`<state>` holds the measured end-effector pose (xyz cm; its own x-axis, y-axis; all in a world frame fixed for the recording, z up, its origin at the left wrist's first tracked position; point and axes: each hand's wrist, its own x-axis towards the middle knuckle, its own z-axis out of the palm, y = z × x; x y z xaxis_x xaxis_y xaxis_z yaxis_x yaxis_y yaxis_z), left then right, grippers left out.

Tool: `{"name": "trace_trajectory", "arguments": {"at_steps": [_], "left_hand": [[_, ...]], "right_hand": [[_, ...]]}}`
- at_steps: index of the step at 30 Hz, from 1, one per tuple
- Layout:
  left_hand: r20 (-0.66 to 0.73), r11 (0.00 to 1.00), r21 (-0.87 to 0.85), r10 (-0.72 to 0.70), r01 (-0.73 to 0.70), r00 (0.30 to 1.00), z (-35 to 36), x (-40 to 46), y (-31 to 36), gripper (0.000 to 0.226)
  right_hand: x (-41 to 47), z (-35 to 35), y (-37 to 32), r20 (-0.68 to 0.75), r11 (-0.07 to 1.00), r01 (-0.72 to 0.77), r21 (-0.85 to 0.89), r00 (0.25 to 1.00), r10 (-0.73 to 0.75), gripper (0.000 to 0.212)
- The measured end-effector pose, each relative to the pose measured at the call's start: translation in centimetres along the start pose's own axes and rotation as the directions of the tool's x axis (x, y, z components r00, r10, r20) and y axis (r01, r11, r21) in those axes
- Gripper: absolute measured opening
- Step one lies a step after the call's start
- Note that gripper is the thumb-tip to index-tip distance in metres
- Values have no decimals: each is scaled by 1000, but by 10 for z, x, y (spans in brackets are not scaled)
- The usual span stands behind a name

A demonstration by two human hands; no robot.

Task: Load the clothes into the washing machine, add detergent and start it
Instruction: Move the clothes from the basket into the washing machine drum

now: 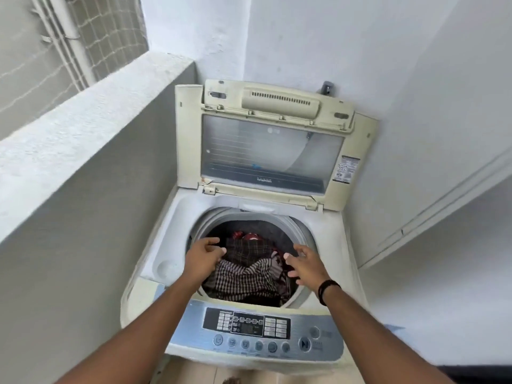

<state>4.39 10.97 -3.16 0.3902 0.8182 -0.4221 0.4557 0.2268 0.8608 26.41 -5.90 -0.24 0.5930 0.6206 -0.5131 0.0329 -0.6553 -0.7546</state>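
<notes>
Washing machine lid propped upright against the wall. Clothes heaped in the drum, checked cloth on top, red piece behind. My left hand over the drum's left rim, grip loose, fingers spread, holding nothing. My right hand over the right rim, grip likewise spread. Control panel nearest me.

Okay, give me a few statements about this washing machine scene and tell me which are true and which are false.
1. The cream hinged lid of the top-loading washing machine stands open. True.
2. The round drum is empty. False: checked and dark clothes lie in it.
3. The left hand holds a detergent bottle. False: it holds nothing.
4. The right hand hovers open above the drum. True.
5. A black band circles the right wrist. True.
</notes>
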Motion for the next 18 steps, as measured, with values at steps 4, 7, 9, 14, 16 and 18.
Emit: {"name": "trace_trajectory", "arguments": {"at_steps": [4, 7, 9, 14, 16, 18], "left_hand": [[99, 998, 0, 62, -62, 993, 35, -10, 15, 18], [165, 996, -60, 75, -66, 983, 70, -25, 36, 54], [216, 992, -116, 69, -45, 974, 97, -35, 49, 65], [354, 984, -23, 172, -175, 919, 166, -81, 61, 53], [438, 967, 32, 212, -251, 873, 205, -114, 60, 46], [553, 947, 89, 210, -308, 806, 243, -153, 58, 43]], "right_hand": [[-16, -19, 15, -93, 989, 14, 147, 996, 0, 36], [-44, -44, 22, -188, 981, 48, 190, 982, -11, 22], [-70, -65, 31, -258, 966, 70, 249, 966, -3, 21], [-154, -116, 84, -425, 906, 106, 409, 901, 86, 22], [-196, -133, 120, -499, 880, 110, 462, 852, 155, 22], [-237, -146, 157, -554, 857, 107, 504, 801, 226, 21]]}}
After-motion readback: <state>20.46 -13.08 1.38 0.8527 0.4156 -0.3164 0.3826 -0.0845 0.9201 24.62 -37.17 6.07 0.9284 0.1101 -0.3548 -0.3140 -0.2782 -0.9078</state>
